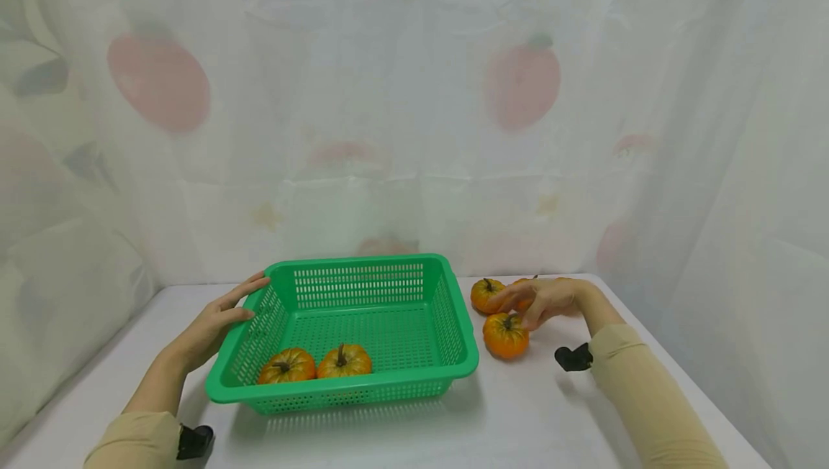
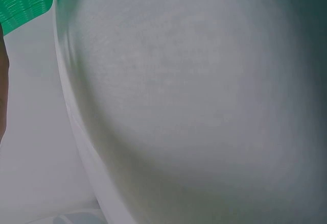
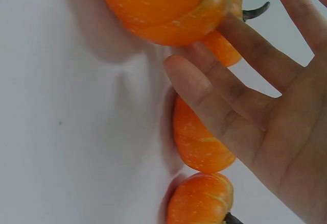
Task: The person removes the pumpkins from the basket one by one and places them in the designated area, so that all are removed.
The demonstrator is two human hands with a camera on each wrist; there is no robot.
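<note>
A green slotted basket [image 1: 453, 318] stands mid-table with two small orange pumpkins [image 1: 288, 366] [image 1: 344, 360] lying at its near side. My left hand [image 1: 236, 305] rests with straight fingers on the basket's left rim. To the right of the basket, several more pumpkins lie on the table. My right hand [image 1: 537, 301] hovers over them, fingers extended, between one pumpkin [image 1: 487, 295] and another [image 1: 506, 335]. In the right wrist view the right hand [image 3: 240, 96] is spread open, a fingertip touching the top pumpkin [image 3: 168, 4]; further pumpkins [image 3: 199, 142] [image 3: 199, 198] lie below the palm.
A white cloth covers the table [image 1: 518, 419], and pale curtains hang close behind and to both sides. The left wrist view shows mostly white cloth [image 2: 194, 106] and a corner of the basket [image 2: 25, 4].
</note>
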